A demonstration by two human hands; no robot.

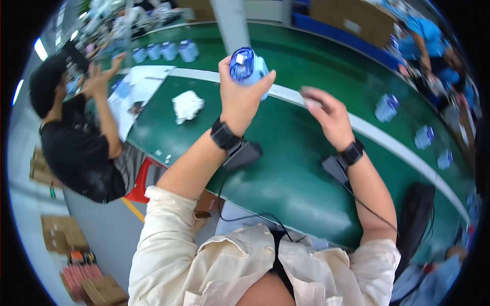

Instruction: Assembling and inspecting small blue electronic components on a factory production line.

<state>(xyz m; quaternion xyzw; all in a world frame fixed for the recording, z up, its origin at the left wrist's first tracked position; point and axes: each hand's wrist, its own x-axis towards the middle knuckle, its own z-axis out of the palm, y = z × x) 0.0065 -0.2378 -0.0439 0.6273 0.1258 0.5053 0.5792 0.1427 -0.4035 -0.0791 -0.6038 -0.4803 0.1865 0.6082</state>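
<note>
My left hand (240, 102) is wrapped round a light blue plastic container (247, 71) with a dark blue, see-through top. It is raised over the far part of the green table (286, 168), top facing up toward me. A small white patch shows on that top. My right hand (329, 116) hangs over the table to the right, fingers loosely bent and apart from the thumb, with nothing in it. A crumpled white cloth or tissue (188, 106) lies on the table to the left of my left hand. Each wrist wears a black strap with a small dark block.
Several similar blue containers (188, 51) stand at the far left on a green strip beyond a pale rail (388, 142); more containers (386, 108) are at the right. A black elongated case (416, 219) lies near my right elbow. At the left sits another person (76, 137) in black.
</note>
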